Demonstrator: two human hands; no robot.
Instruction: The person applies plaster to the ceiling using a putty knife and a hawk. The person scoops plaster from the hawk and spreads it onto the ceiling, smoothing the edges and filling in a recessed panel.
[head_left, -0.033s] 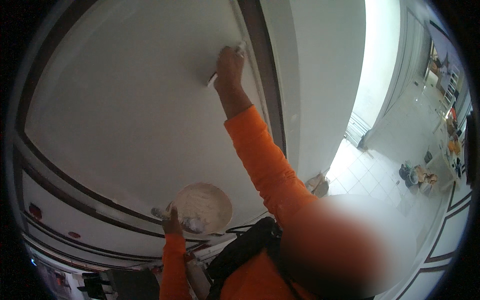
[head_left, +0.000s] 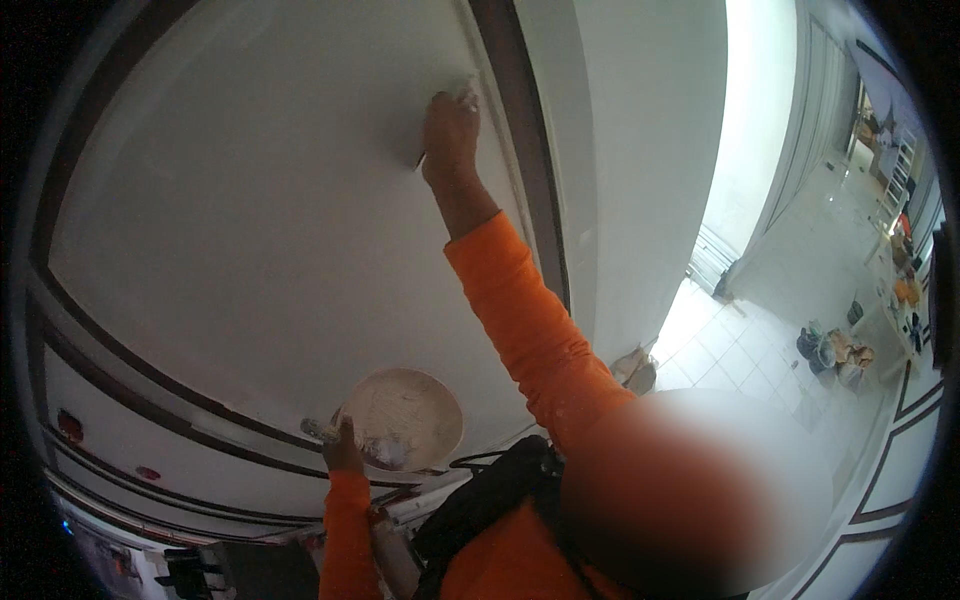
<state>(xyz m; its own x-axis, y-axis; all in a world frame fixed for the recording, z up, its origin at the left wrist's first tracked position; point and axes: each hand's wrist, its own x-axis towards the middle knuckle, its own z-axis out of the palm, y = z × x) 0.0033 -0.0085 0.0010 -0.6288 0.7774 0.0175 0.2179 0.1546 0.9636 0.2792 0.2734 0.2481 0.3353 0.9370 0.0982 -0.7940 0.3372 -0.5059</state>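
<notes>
My right hand [head_left: 452,135] is raised to the pale wall panel [head_left: 250,200], beside its dark trim strip. It is closed around a scraper [head_left: 419,161]; a thin blade edge shows on its left and a whitish end sticks out above the fingers. Low in the view, my left hand [head_left: 345,450] grips the left side of a round, shallow pan [head_left: 448,385]. Pale powdery or pasty filler [head_left: 395,410] coats the inside of the pan, with a whiter lump near its lower edge. A greyish, smeared handle-like piece [head_left: 315,430] juts out left of that hand.
Dark mouldings [head_left: 145,395] frame the panel. A black bag [head_left: 490,500] with straps hangs against my body. On the tiled floor [head_left: 735,345] at right are several buckets and bags [head_left: 830,350], with a white ladder [head_left: 900,165] farther off. A sack [head_left: 635,370] leans by the wall.
My right hand has shifted slightly left along the wall with the scraper. The pan in my left hand has barely moved.
</notes>
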